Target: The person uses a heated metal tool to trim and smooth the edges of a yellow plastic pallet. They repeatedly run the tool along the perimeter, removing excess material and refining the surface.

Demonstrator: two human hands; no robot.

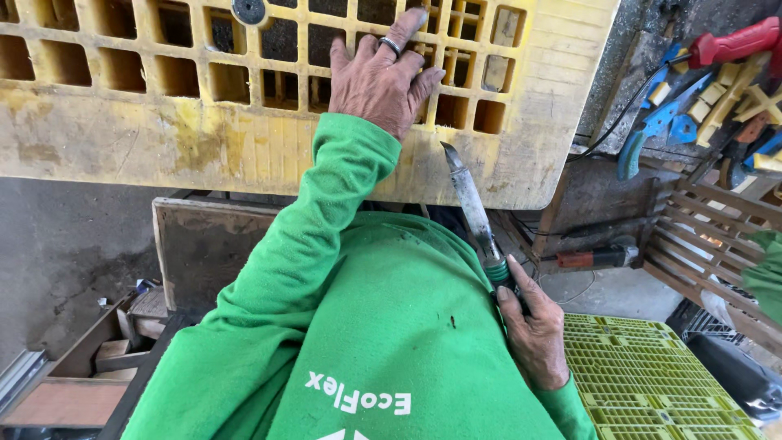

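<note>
- Hands of one person in a green long-sleeved top work at a yellow crate (pixel 489 175), seen from the head camera looking down.
- Left hand (pixel 381 77) lies flat on the crate's grid face, fingers spread wide and pressed against the bars; a ring (pixel 390 45) sits on one finger.
- Right hand (pixel 533 330) is closed around the green handle of a tool (pixel 472 204), thumb along the grip.
- Tool is long, with a worn metal blade that points up and slightly left; its tip touches, or nearly touches, the crate's solid lower band just right of the left wrist. Whether it bears on the plastic I cannot tell.
- Crate is tilted up on edge across the top of the view, its open grid cells above and a scuffed, dirty solid band below.
- Second crate (pixel 652 383), lighter yellow-green with a fine mesh, lies flat at lower right, just beside the right forearm.
- Red-handled tool (pixel 737 41) rests at upper right on a grey surface, with a heap of blue and yellow plastic pieces (pixel 709 106) near it.
- Wooden slatted frame (pixel 700 236) leans at right, below that heap.
- Wooden board (pixel 204 244) stands under the crate at centre left; scrap wood (pixel 106 342) lies at lower left on a grey floor.
</note>
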